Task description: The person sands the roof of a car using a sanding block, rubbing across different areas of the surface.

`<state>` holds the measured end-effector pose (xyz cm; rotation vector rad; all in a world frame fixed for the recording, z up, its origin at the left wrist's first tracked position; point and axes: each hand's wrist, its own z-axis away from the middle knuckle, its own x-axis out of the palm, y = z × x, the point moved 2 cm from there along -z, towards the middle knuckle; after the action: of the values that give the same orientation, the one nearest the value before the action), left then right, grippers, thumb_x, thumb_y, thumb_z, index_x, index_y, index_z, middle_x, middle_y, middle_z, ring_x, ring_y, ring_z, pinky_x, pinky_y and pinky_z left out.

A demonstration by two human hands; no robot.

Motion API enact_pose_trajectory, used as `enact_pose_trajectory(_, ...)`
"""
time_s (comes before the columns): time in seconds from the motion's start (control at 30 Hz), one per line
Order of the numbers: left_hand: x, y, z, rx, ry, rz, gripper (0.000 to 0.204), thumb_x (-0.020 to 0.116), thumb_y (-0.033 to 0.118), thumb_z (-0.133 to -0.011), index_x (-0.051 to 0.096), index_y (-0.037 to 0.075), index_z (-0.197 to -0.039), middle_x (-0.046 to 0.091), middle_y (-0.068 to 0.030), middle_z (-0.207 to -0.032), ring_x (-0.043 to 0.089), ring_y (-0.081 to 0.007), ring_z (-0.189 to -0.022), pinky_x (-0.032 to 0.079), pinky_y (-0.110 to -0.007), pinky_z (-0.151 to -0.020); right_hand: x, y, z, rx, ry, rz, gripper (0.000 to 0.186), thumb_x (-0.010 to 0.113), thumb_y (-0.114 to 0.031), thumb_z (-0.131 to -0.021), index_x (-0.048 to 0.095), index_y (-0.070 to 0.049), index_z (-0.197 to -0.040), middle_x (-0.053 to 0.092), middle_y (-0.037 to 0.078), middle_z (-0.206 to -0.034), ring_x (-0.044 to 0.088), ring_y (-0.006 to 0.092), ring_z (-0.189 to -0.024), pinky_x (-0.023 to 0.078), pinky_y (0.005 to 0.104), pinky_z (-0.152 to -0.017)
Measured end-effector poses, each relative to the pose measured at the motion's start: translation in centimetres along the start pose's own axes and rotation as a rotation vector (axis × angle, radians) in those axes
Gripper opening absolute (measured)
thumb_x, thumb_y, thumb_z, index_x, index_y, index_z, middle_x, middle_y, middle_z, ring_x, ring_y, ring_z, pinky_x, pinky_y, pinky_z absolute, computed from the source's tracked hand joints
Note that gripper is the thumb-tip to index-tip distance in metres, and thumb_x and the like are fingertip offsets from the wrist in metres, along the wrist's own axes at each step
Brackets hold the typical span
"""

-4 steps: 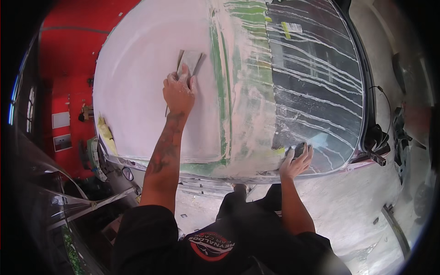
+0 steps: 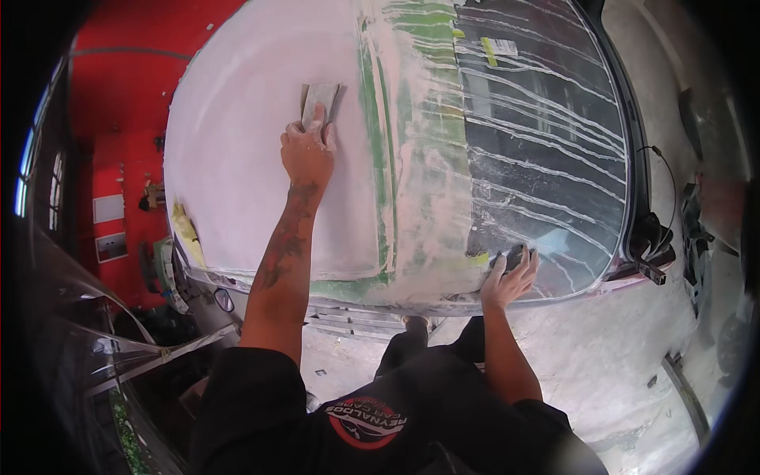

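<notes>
A broad car panel in pale pinkish, dusty primer lies under my left hand. That hand is closed on a sanding block wrapped in grey sandpaper, its index finger stretched along the top. The block is flat against the panel, with paper edges standing up at its sides. My right hand is at the near edge of the dark glass, fingers curled round a small dark object. Most of that object is hidden. White streaks run across the glass.
Dusty green masking tape borders the primed panel beside the glass. A yellow-green strip and a paper label stick to the glass. Crumpled yellow tape hangs at the panel's left corner. A red wall stands left; pale concrete floor lies below.
My left hand and the sanding block have shifted slightly left and away from me, and the block is turned a little straighter. My right hand stays at the glass edge.
</notes>
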<state>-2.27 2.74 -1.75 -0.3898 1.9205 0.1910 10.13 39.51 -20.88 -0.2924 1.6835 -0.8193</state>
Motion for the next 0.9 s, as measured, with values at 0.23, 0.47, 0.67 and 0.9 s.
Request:
enact_pose_trajectory(0.23, -3.3, 2.1, 10.1, 0.021, -0.076, -0.052, 0.05, 0.068, 0.021, -0.089, 0.058, 0.022, -0.137, 0.054, -0.0218, -0.105, 0.055, -0.0388, -0.097, 0.048, -0.048, -0.083, -3.3, -0.2, 3.4, 0.054, -0.075, 0.05, 0.057, 0.054, -0.039, -0.094, 0.045, -0.011, -0.142, 0.037, 0.016, -0.15, 0.031, 0.036, -0.141, 0.021, 0.0515, -0.111)
enact_pose_trajectory(0.47, -1.5, 1.7, 0.0, -0.051, -0.075, -0.077, 0.043, 0.062, 0.028, -0.094, 0.059, 0.019, -0.136, 0.054, -0.0197, -0.103, 0.054, -0.0363, -0.093, 0.048, -0.045, -0.08, -3.1, -0.7, 3.5, 0.044, -0.089, 0.028, 0.058, 0.055, -0.037, -0.093, 0.043, -0.01, -0.143, 0.037, 0.017, -0.15, 0.031, 0.0355, -0.141, 0.02, 0.0522, -0.111)
enact_pose_trajectory(0.67, -3.3, 4.7, 10.0, 0.021, -0.1, -0.015, 0.052, 0.068, 0.023, -0.089, 0.057, 0.013, -0.139, 0.052, -0.0237, -0.097, 0.053, -0.037, -0.092, 0.048, -0.044, -0.077, -3.2, -0.1, 3.4, 0.04, -0.077, 0.047, 0.057, 0.053, -0.04, -0.095, 0.044, -0.01, -0.143, 0.038, 0.018, -0.149, 0.032, 0.0366, -0.14, 0.02, 0.0531, -0.111)
enact_pose_trajectory(0.9, -0.8, 5.0, -3.1, -0.109, -0.099, -0.061, 0.046, 0.061, 0.031, -0.093, 0.056, 0.02, -0.138, 0.05, -0.0213, -0.101, 0.054, -0.0381, -0.093, 0.05, -0.045, -0.077, -3.1, -0.9, 3.5, 0.031, -0.096, 0.011, 0.059, 0.049, -0.044, -0.096, 0.043, -0.009, -0.143, 0.038, 0.018, -0.148, 0.032, 0.0385, -0.139, 0.02, 0.0542, -0.111)
